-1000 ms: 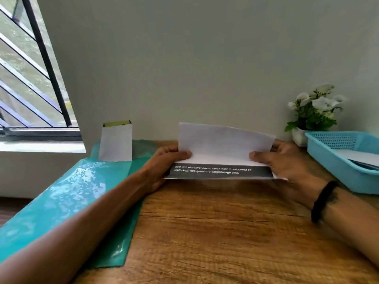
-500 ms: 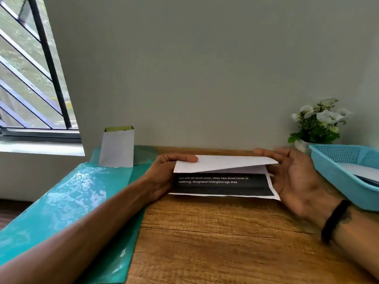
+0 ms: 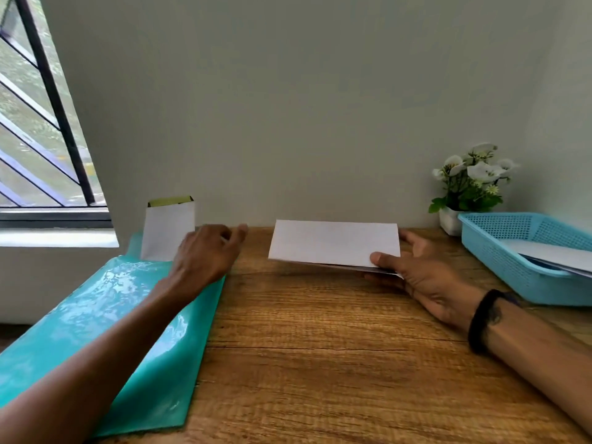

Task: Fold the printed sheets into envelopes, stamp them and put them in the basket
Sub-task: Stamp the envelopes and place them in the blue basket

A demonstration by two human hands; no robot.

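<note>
Folded sheet: on the counter, long axis left-right, left of the basket.
Right hand: pinches its right corner, nearer the basket.
Left hand: relaxed, grasping nothing, by the envelope.

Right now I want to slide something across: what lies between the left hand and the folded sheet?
In the head view, only bare wooden table shows between the left hand and the folded sheet, which the right hand holds.

Matt white paper folded sheet, grainy wood table, glossy teal plastic folder, perforated blue plastic basket.
</note>
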